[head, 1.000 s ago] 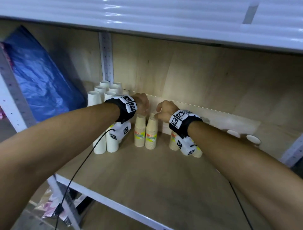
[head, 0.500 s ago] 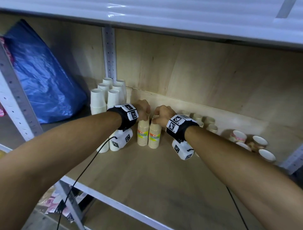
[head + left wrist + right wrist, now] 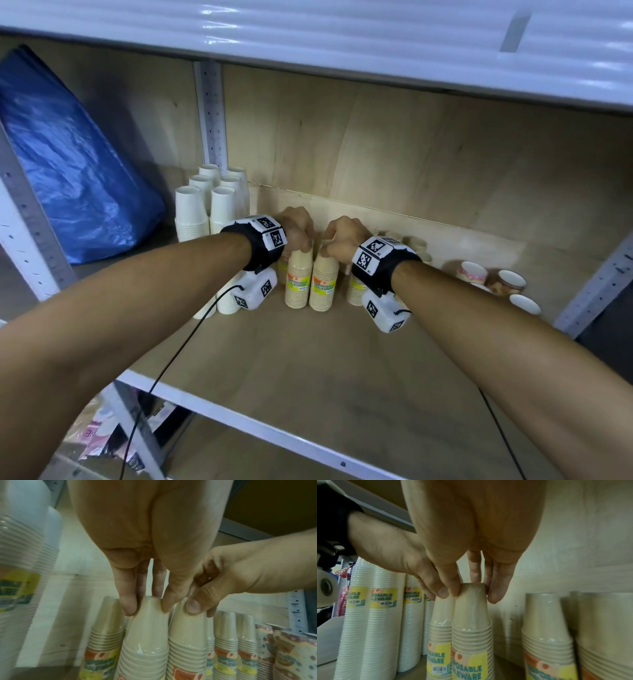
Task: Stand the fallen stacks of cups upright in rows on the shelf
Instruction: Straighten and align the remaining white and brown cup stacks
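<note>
The shelf (image 3: 308, 359) carries the work: on its wooden board two tan cup stacks are being set upright side by side, near the middle and close to the back wall. The left tan stack (image 3: 299, 279) is pinched at its top by the left hand (image 3: 295, 229), thumb and fingers (image 3: 127, 604) closed round the uppermost cup's base; the right tan stack (image 3: 324, 282) is held the same way by the right hand (image 3: 342, 236). Each grip is narrow and closed on its stack. Both stacks stand mouth-down in clear wrap, touching each other, so the placing step appears almost finished. The next move is judged to call for a gentle release, straight upward, so that neither tall stack is tipped, followed by a check that they line up with the row behind.

To the left, taller white stacks (image 3: 205, 212) are ranged upright in rows, mouths up, each holding nested cups. More tan stacks (image 3: 546, 635) stand to the right. At the far right, patterned cups (image 3: 474, 272) stand mouth-up; whether anything is inside them cannot be told. A blue bag (image 3: 68, 164) leans at the far left, its contents hidden.
</note>
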`<action>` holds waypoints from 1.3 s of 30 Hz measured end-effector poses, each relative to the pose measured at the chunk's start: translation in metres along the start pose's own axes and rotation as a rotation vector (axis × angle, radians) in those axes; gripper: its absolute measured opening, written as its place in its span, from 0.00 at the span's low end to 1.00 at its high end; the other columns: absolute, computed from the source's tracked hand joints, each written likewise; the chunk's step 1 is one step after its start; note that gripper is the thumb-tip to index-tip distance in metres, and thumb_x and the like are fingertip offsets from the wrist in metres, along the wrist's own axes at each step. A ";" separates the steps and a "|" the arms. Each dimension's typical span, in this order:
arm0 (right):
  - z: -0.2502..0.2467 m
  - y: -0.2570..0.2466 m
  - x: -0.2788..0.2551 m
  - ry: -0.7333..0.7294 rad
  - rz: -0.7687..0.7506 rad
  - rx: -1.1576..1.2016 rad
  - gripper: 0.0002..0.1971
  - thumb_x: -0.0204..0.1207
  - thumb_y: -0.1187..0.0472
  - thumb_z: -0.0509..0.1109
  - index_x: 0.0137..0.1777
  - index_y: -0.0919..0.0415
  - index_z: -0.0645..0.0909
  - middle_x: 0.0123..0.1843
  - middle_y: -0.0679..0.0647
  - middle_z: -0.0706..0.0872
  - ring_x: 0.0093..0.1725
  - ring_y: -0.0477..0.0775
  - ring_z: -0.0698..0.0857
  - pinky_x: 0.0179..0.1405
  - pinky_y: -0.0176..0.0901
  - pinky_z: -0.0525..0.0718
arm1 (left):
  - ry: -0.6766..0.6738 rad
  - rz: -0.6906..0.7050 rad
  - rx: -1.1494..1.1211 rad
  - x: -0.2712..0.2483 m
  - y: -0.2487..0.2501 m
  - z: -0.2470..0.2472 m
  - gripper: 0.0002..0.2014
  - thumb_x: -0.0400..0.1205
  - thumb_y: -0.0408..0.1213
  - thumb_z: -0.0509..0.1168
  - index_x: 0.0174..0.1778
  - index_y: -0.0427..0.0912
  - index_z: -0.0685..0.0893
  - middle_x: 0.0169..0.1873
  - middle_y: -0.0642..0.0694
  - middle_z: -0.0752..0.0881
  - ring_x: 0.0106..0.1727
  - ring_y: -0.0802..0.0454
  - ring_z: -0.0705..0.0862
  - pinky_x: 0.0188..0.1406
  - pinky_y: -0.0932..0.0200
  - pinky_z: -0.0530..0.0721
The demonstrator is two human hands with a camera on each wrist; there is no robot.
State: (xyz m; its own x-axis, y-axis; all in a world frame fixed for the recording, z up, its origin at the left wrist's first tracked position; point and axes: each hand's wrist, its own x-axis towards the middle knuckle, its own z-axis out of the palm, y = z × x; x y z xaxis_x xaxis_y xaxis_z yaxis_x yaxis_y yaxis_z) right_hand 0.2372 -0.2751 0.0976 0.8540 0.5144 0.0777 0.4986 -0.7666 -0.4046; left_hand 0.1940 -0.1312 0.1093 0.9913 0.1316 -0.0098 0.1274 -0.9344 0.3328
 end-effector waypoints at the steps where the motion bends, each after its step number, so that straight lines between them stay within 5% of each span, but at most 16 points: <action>1: -0.003 0.003 -0.003 0.006 0.008 0.006 0.17 0.66 0.55 0.78 0.54 0.60 0.85 0.49 0.56 0.84 0.46 0.55 0.82 0.35 0.39 0.78 | -0.001 0.007 0.005 0.000 0.005 0.001 0.18 0.76 0.32 0.74 0.62 0.40 0.87 0.56 0.45 0.84 0.49 0.49 0.82 0.41 0.60 0.80; 8: -0.024 0.031 -0.032 0.035 0.092 -0.014 0.17 0.66 0.55 0.79 0.53 0.61 0.86 0.50 0.57 0.86 0.46 0.55 0.85 0.29 0.36 0.75 | -0.035 0.067 0.001 0.002 0.042 0.013 0.18 0.75 0.35 0.75 0.62 0.42 0.87 0.57 0.44 0.86 0.52 0.47 0.84 0.49 0.57 0.85; 11: -0.030 0.043 -0.043 0.050 0.133 -0.017 0.17 0.67 0.57 0.79 0.54 0.63 0.87 0.51 0.57 0.87 0.51 0.57 0.87 0.35 0.37 0.79 | -0.039 0.103 -0.008 0.003 0.059 0.017 0.17 0.74 0.36 0.76 0.59 0.42 0.89 0.56 0.44 0.86 0.54 0.47 0.85 0.51 0.57 0.85; 15: -0.035 0.058 -0.052 0.073 0.188 -0.016 0.17 0.66 0.57 0.80 0.53 0.62 0.87 0.52 0.57 0.87 0.51 0.57 0.87 0.29 0.36 0.74 | -0.033 0.131 0.002 0.006 0.078 0.024 0.15 0.74 0.36 0.76 0.56 0.43 0.90 0.54 0.45 0.86 0.50 0.48 0.84 0.45 0.59 0.82; 18: -0.037 0.066 -0.056 0.071 0.199 -0.002 0.15 0.67 0.59 0.78 0.52 0.63 0.86 0.52 0.60 0.88 0.52 0.60 0.87 0.38 0.44 0.83 | -0.015 0.141 0.002 0.009 0.087 0.028 0.15 0.74 0.35 0.77 0.56 0.43 0.90 0.52 0.45 0.85 0.48 0.48 0.83 0.43 0.61 0.79; 20: -0.037 0.071 -0.057 0.078 0.223 0.005 0.17 0.67 0.59 0.78 0.55 0.63 0.86 0.52 0.60 0.87 0.51 0.61 0.88 0.42 0.46 0.87 | -0.014 0.151 0.002 0.011 0.091 0.030 0.15 0.74 0.36 0.77 0.56 0.42 0.90 0.51 0.46 0.85 0.48 0.49 0.82 0.43 0.61 0.79; 26: -0.037 0.085 -0.058 0.056 0.221 0.029 0.14 0.66 0.57 0.77 0.49 0.62 0.86 0.48 0.58 0.87 0.42 0.55 0.86 0.33 0.41 0.83 | -0.015 0.172 -0.033 0.015 0.095 0.039 0.14 0.75 0.37 0.75 0.57 0.45 0.89 0.52 0.48 0.86 0.49 0.50 0.83 0.45 0.61 0.79; 34: -0.027 0.091 -0.055 0.116 0.238 0.017 0.14 0.68 0.58 0.77 0.53 0.59 0.84 0.55 0.55 0.82 0.52 0.57 0.84 0.41 0.43 0.80 | -0.016 0.180 -0.066 0.015 0.094 0.047 0.12 0.76 0.36 0.74 0.56 0.43 0.90 0.52 0.45 0.88 0.49 0.49 0.84 0.48 0.59 0.84; 39: -0.030 0.089 -0.055 0.096 0.223 0.015 0.10 0.68 0.62 0.75 0.50 0.62 0.86 0.51 0.57 0.86 0.48 0.58 0.87 0.39 0.44 0.85 | -0.023 0.193 -0.080 0.016 0.092 0.046 0.10 0.76 0.36 0.74 0.53 0.43 0.90 0.49 0.46 0.87 0.47 0.51 0.82 0.47 0.60 0.82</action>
State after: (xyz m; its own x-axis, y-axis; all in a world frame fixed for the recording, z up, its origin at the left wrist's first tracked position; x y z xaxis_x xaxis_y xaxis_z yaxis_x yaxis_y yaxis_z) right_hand 0.2395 -0.3831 0.0846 0.9533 0.2936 0.0705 0.2943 -0.8512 -0.4345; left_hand 0.2231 -0.2300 0.0963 0.9976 -0.0555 0.0405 -0.0672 -0.9120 0.4046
